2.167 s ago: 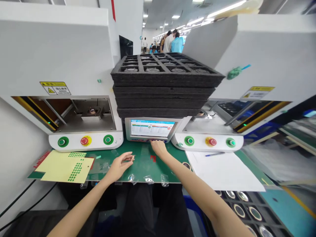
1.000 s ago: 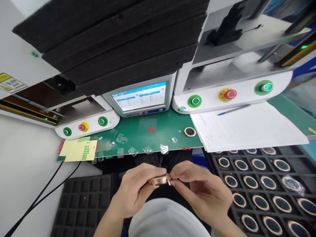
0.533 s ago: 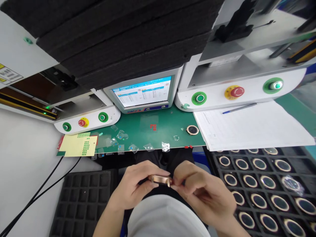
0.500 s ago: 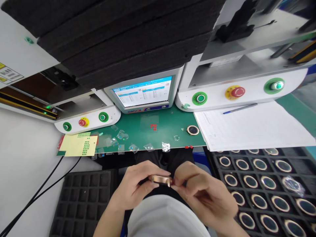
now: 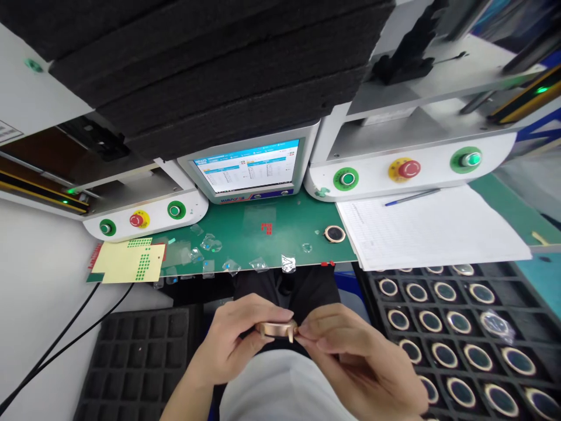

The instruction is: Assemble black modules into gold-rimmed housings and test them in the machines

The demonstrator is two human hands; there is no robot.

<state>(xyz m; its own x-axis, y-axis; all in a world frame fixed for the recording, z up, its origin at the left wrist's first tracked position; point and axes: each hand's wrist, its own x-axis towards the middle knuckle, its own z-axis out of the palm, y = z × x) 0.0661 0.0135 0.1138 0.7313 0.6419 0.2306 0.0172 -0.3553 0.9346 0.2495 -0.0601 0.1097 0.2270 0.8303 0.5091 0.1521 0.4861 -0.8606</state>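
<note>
A rose-gold watch case (image 5: 277,330) is held edge-on above my lap, its lugs pointing down toward me. My left hand (image 5: 239,333) grips its left side, thumb below and fingers above. At the right edge of the case, the thumb and fingers of my right hand (image 5: 350,351) are pinched together; whether they hold the case itself or some small part there is hidden. Another round watch case (image 5: 335,234) with a dark face lies on the green bench mat, close to the papers.
A black foam tray (image 5: 471,327) with rows of watch cases stands at right, another black compartment tray (image 5: 135,351) at left. Small clear film pieces (image 5: 258,265) line the front edge of the green mat (image 5: 298,219). A screen (image 5: 249,166), button panels, papers (image 5: 433,228) and a pen (image 5: 412,197) are beyond.
My right-hand fingers have straightened somewhat and closed in at the right edge of the watch case. The left hand keeps its grip. The whole view has shifted slightly.
</note>
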